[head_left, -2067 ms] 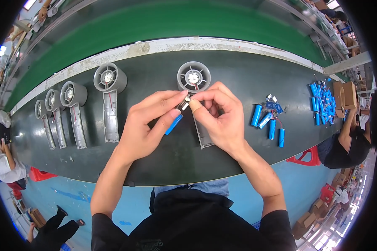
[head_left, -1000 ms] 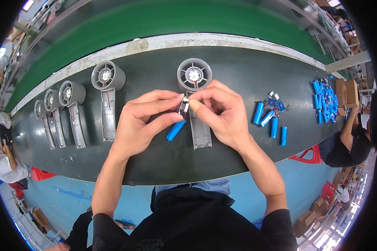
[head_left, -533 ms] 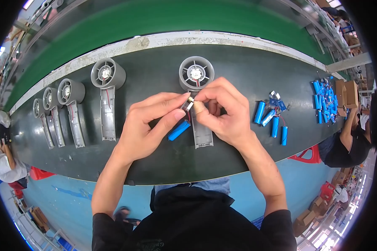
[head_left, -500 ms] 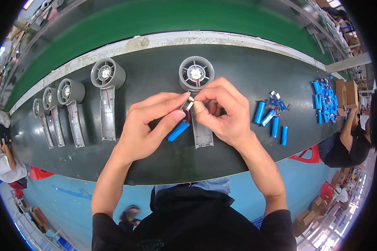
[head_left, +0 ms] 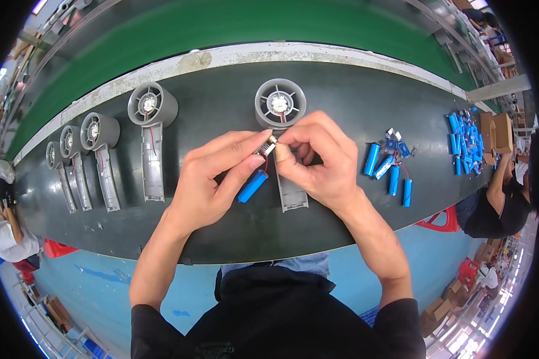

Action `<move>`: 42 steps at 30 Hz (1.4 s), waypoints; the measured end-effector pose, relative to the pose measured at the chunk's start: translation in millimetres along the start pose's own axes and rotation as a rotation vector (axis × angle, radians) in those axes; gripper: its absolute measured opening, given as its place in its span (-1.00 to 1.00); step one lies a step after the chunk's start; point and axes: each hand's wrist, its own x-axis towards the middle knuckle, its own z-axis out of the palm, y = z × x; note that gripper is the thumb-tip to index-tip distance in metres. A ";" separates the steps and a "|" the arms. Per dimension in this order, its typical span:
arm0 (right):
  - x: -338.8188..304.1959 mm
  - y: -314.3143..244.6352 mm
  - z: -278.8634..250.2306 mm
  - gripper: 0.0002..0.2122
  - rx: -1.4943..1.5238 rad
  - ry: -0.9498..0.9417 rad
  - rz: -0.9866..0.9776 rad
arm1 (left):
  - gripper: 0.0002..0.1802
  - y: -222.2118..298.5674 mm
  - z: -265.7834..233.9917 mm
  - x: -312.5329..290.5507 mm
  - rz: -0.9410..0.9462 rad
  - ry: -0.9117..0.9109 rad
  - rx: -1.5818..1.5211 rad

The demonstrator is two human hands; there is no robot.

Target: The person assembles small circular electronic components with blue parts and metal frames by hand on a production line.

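Note:
Between the thumb and fingers of my left hand (head_left: 212,173) is a small circuit board (head_left: 266,148) with a pale connector at its upper end. A blue cylindrical battery (head_left: 253,186) hangs just below it, beside my left thumb. My right hand (head_left: 323,155) is closed in a pinch against the connector end; its fingertips hide what they grip. A tan wrap covers one of its digits. Under both hands lies a grey fan housing (head_left: 259,113), its round end away from me and its open handle half (head_left: 294,200) toward me. Red wire shows inside the round end.
Several similar grey fan housings (head_left: 153,161) stand in a row at left. Right of my hands lies a small group of blue batteries (head_left: 372,159) with boards. Farther right are a battery pile (head_left: 466,143), a cardboard box (head_left: 502,133) and another person's arm (head_left: 496,185).
Both hands stay nearly in place, still together at the board. The battery and the handle beneath have shifted very slightly.

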 end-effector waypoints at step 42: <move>-4.2 -38.1 -20.5 -0.83 -0.286 -0.014 0.446 | -0.70 -9.5 1.6 -0.6 -0.097 0.072 -0.224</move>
